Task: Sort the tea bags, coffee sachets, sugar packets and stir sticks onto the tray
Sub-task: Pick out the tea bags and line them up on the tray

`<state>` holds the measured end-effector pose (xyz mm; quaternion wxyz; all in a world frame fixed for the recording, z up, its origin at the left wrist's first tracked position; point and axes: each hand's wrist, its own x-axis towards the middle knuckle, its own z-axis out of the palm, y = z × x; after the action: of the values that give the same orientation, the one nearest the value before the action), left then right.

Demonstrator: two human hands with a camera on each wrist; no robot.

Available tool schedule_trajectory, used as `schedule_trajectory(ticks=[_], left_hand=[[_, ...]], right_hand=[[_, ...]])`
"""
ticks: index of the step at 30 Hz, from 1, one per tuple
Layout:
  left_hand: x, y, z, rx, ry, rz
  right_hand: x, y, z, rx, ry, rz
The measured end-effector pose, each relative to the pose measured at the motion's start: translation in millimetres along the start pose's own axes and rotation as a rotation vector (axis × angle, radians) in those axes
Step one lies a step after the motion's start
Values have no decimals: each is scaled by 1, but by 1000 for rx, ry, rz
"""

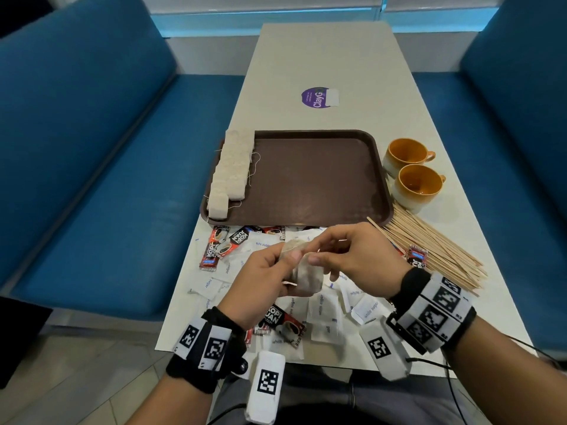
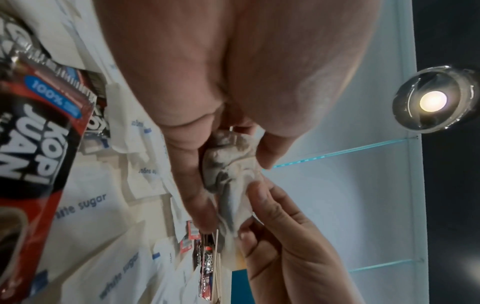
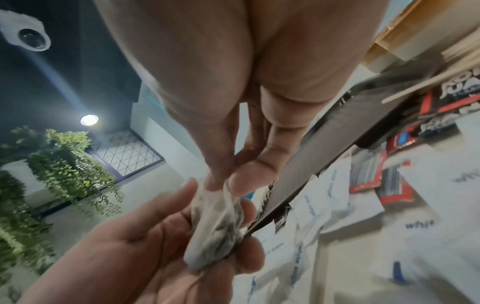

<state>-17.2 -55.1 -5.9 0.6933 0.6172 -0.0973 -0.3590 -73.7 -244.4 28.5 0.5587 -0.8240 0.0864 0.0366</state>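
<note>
Both hands are meeting just in front of the brown tray (image 1: pixel 310 179), above the scattered packets. The left hand (image 1: pixel 260 280) is cradling a tea bag (image 1: pixel 306 279), its fingers curling round it, while the right hand (image 1: pixel 359 256) is pinching the bag's upper edge between thumb and forefinger. Under them, nearer than the tray, white sugar packets (image 1: pixel 365 308) and red coffee sachets (image 1: pixel 283 322) are lying mixed together. Right of the tray's near corner, wooden stir sticks (image 1: pixel 429 250) are fanning out. Along the tray's left edge a row of tea bags (image 1: pixel 230 173) is lying. Two orange cups (image 1: pixel 411 170) are standing just beside its right rim.
</note>
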Motion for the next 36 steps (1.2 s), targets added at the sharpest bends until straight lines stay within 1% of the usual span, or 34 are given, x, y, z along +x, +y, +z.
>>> schedule_trajectory(ticks=[2,3,5,6,7,8,10,11,12,14,15,19,22,24,27,29,31,34,36], left_hand=[[0,-2,0,-27,-35,-24],[0,-3,0,5,-40,-20],[1,-7,-4,152,-28,18],[2,-8,-8,255,-15,50],[3,-9,-12,366,9,85],[3,-9,-16,481,47,111],[4,-8,-25,676,108,129],[3,-7,-29,766,98,132],[2,-6,-31,863,67,133],[0,-5,-35,1018,-6,119],[0,-5,-36,1059,-31,112],[-2,-11,-33,1118,-85,88],[-1,-10,-25,1147,-114,99],[2,-8,-19,1163,-126,110],[10,-3,-8,1238,-168,102],[14,0,-2,1305,-219,66],[16,-1,1,1364,-248,54],[13,-7,-3,1369,-256,76],[9,-7,-7,1338,-245,94]], right_hand=[[0,1,1,52,-5,17],[1,2,2,61,-2,17],[5,5,1,18,38,12],[8,8,-1,-60,83,12],[12,13,-4,-192,125,17],[15,17,-6,-388,138,20],[19,27,-6,-769,57,40],[19,32,-3,-875,1,48],[17,35,0,-929,-50,52],[14,40,7,-966,-114,27],[11,40,9,-979,-137,4],[-1,36,10,-971,-240,-36],[-6,37,6,-947,-316,-55],[-6,38,-1,-869,-278,-47],[-4,40,-12,-838,-78,-27],[-2,42,-15,-839,0,16],[0,45,-15,-847,-8,65],[-1,48,-13,-869,-87,134],[-3,49,-11,-874,-131,121]])
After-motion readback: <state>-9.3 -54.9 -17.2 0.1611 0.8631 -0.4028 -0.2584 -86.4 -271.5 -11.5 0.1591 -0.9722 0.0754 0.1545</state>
